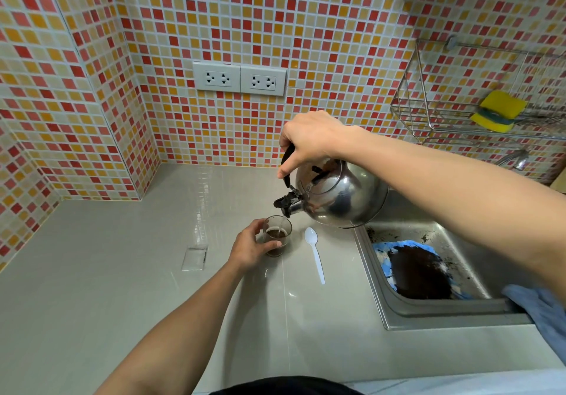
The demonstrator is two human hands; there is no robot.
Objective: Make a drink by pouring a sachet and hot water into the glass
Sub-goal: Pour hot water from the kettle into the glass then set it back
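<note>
Right hand (309,141) grips the steel kettle (340,194) by its black handle, tipped toward seven o'clock; my left hand (251,246) wraps the small glass (277,235) on the counter (122,272). I judge the kettle heavy and hot, the glass light, breakable, warming quickly; hold low.

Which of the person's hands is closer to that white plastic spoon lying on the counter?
The left. The left hand is wrapped around the glass just left of the spoon; the right hand is raised well above it, gripping the kettle handle.
</note>
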